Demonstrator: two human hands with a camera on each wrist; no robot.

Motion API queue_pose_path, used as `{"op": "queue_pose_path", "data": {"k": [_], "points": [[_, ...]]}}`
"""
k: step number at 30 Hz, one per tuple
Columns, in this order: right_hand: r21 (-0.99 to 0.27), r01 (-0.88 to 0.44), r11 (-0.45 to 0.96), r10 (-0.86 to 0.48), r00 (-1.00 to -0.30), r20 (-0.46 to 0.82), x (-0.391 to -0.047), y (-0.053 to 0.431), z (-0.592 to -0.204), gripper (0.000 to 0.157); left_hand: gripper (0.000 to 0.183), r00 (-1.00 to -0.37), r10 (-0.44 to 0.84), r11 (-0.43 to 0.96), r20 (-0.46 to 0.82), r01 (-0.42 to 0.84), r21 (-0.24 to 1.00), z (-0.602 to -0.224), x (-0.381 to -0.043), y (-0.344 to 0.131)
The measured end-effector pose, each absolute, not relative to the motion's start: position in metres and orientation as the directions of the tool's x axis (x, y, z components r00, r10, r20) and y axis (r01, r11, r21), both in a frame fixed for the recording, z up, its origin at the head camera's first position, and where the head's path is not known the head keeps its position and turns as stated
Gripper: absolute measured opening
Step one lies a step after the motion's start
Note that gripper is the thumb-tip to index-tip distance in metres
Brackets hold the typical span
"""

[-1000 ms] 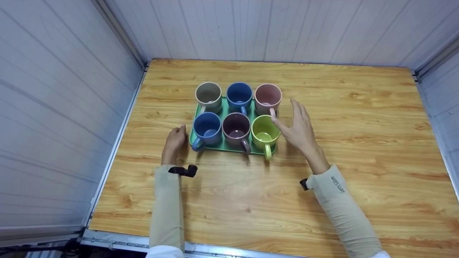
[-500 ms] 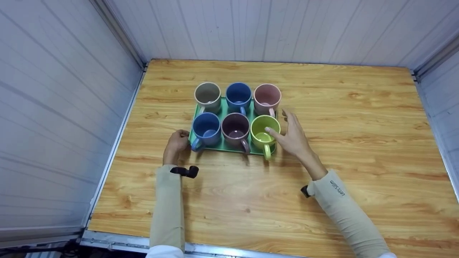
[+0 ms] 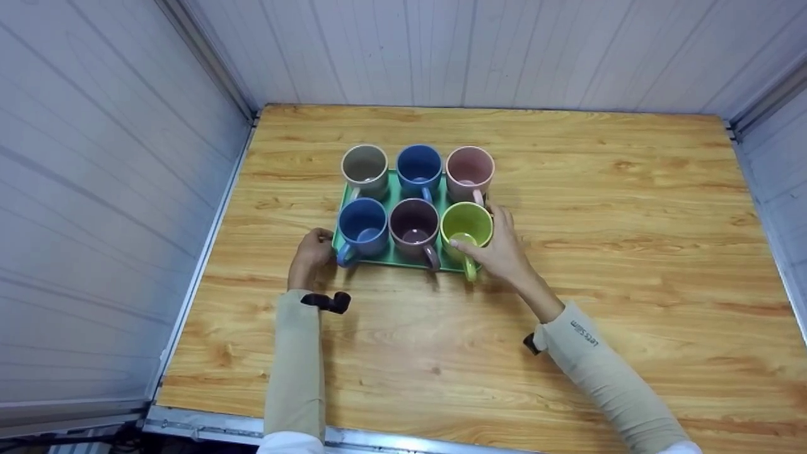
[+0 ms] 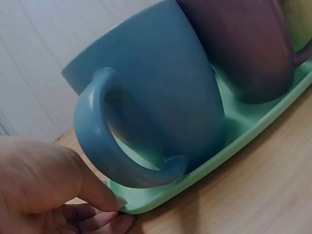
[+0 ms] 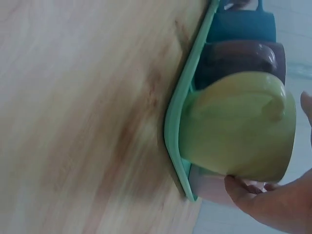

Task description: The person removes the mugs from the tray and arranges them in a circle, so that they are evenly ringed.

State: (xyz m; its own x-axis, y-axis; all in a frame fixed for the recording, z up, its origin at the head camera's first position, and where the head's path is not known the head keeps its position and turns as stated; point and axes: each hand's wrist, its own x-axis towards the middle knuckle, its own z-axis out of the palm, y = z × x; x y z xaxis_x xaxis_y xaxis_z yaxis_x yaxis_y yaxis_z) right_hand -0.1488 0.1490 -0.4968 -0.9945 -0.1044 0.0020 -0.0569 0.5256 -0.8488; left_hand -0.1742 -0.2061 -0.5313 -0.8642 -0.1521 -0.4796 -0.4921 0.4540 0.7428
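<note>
A green tray (image 3: 395, 188) bears several mugs in two rows. At its near left corner, my left hand (image 3: 312, 250) pinches the tray rim, thumb on top and fingers beneath, below the handle of a blue mug (image 4: 161, 87). My right hand (image 3: 502, 252) is at the yellow-green mug (image 5: 239, 131) on the near right. Its fingers touch that mug's outer side, while the thumb reaches over the mouth and looks apart from the rim in the right wrist view. A purple mug (image 3: 414, 227) stands between the front blue and yellow-green ones.
Behind them on the tray stand a grey mug (image 3: 365, 167), another blue mug (image 3: 420, 165) and a pink mug (image 3: 470, 170). The wooden table (image 3: 403, 353) extends around the tray. White panel walls (image 3: 441, 50) rise at the back and sides.
My left hand has come to the tray corner and taken hold of the rim. My right hand has moved down and left, bringing its fingers against the yellow-green mug. The mugs look nearly unmoved.
</note>
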Motion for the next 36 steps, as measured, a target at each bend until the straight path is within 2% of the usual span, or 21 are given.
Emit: {"op": "queue_pose_path", "data": {"k": [7, 14, 27, 36], "points": [[-0.860, -0.063, 0.506, -0.118, -0.993, 0.004, -0.1450, 0.1452, -0.4985, 0.109, 0.038, -0.839, -0.160, 0.429, -0.520, -0.533, 0.729, -0.5246, -0.1715, -0.2027], [-0.825, -0.084, 0.560, -0.111, -0.994, 0.026, -0.1440, 0.1431, -0.4989, 0.112, 0.037, -0.842, -0.169, 0.432, -0.512, -0.530, 0.730, -0.5258, -0.1719, -0.2029], [-0.777, -0.106, 0.620, -0.089, -0.994, 0.064, -0.1456, 0.1442, -0.4976, 0.102, 0.036, -0.842, -0.157, 0.425, -0.516, -0.529, 0.735, -0.5279, -0.1727, -0.2040], [-0.784, -0.125, 0.608, -0.120, -0.991, 0.065, -0.1441, 0.1512, -0.4966, 0.100, 0.036, -0.837, -0.140, 0.391, -0.528, -0.537, 0.747, -0.5280, -0.1730, -0.2045]]}}
